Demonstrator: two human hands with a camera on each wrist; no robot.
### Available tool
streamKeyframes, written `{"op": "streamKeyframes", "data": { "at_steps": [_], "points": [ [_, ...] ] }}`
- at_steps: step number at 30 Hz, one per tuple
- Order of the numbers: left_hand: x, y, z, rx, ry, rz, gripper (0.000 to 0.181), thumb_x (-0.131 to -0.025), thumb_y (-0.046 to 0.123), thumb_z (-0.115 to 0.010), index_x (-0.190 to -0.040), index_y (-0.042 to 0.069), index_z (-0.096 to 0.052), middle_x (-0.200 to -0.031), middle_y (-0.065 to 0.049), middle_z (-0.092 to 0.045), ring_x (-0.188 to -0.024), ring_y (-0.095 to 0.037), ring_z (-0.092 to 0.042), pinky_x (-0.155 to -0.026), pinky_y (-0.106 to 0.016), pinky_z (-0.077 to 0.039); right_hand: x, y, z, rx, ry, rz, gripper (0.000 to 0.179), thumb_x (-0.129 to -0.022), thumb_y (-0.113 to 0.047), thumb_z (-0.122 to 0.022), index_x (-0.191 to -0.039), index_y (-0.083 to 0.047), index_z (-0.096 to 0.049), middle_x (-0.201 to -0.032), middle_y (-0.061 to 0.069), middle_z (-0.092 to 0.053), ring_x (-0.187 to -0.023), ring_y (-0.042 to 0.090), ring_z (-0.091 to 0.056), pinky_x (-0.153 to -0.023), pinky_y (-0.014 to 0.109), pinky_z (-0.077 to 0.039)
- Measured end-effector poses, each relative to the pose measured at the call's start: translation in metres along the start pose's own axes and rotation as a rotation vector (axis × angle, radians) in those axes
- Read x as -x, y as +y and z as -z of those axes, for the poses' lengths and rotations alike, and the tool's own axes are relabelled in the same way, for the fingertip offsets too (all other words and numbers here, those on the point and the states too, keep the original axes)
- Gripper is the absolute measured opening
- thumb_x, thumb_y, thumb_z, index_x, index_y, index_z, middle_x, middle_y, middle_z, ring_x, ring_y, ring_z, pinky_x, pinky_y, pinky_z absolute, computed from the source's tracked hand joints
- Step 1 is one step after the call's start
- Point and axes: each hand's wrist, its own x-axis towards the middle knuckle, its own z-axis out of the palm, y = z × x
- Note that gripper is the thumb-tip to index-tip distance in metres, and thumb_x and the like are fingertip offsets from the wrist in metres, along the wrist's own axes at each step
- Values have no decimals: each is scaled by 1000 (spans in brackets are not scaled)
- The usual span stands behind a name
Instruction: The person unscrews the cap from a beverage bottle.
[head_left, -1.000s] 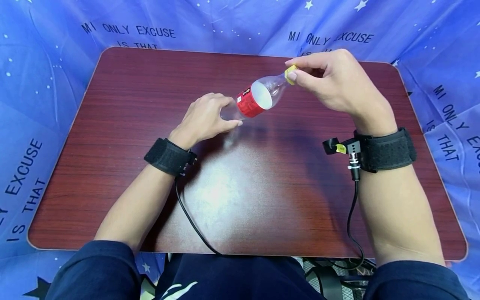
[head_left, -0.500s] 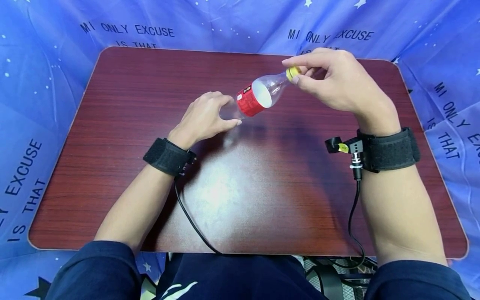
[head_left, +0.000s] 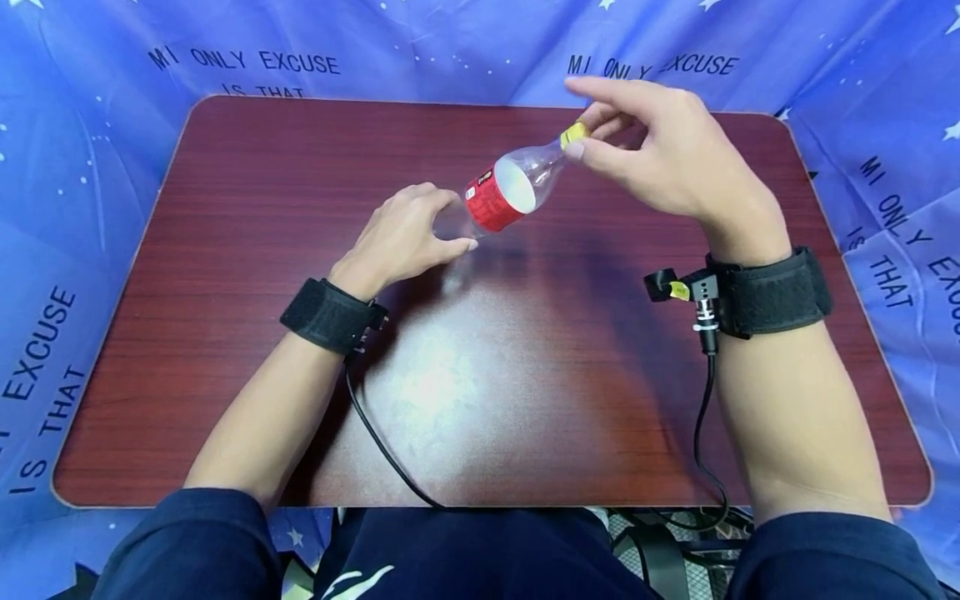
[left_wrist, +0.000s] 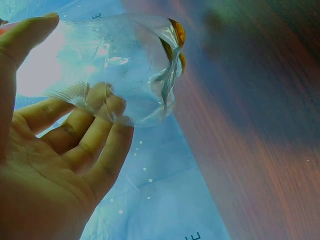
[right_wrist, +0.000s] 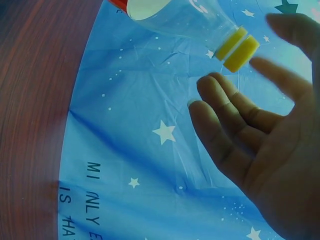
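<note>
A clear plastic bottle (head_left: pixel 513 183) with a red label is held tilted above the table, its neck pointing up and to the right. My left hand (head_left: pixel 401 233) grips its lower end between thumb and fingers; in the left wrist view the bottle's clear base (left_wrist: pixel 125 65) shows a little brown at the bottom. The yellow cap (head_left: pixel 572 135) sits on the neck, with a yellow ring below it. My right hand (head_left: pixel 671 158) is around the cap with fingers spread. In the right wrist view the cap (right_wrist: pixel 242 54) stands apart from the loosened fingers.
Beneath the hands is a dark red wooden table (head_left: pixel 300 167) with rounded corners. Blue cloth (head_left: pixel 450 50) with stars and lettering hangs around it. Each wrist wears a black strap, and a black cable (head_left: pixel 386 450) runs from the left one over the table's front edge.
The right hand's fingers have loosened from the yellow cap, and the index finger has straightened away from it. The left hand keeps its hold on the bottle.
</note>
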Motion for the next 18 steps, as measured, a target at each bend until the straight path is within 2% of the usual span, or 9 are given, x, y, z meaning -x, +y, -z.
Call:
{"op": "streamKeyframes", "data": {
  "at_steps": [2,5,10,15,18],
  "points": [
    [0,-1,0,2,-2,1,57,-90,48,-78,-130,9,-68,-115,-9,-68,-109,-27,-60,-95,-48,-51,-1,0,0,3,14,-34,55,-100,-38,-67,-153,-33,-54,-119,2,-70,-95,4,-60,-82,20,-40],
    [1,-1,0,2,-3,-1,58,-90,48,-78,-130,9,-68,-116,-9,-68,-109,-27,-61,-95,-48,-52,-4,-1,0,-17,22,-91,53,-103,-43,-62,-153,-26,-55,-113,1,-71,-90,3,-62,-79,20,-42],
    [1,-1,0,7,-3,5,59,-89,49,-78,-132,10,-68,-120,-9,-68,-113,-26,-62,-97,-49,-52,-10,-3,-4,-73,-19,-163,48,-104,-51,-59,-133,-15,-71,-87,-11,-72,-73,4,-67,-73,24,-43],
    [1,0,0,9,-1,5,60,-89,50,-78,-131,10,-68,-120,-8,-68,-113,-27,-62,-97,-48,-52,-11,-3,-7,-60,18,-139,43,-102,-51,-63,-109,-12,-79,-70,-15,-69,-61,4,-64,-63,25,-41],
    [1,0,1,3,8,4,58,-89,49,-78,-130,10,-68,-117,-8,-67,-111,-26,-62,-96,-47,-52,-11,-3,-9,-59,62,-94,34,-101,-44,-67,-104,-12,-80,-67,-13,-66,-60,5,-61,-59,23,-40]
  ]
}}
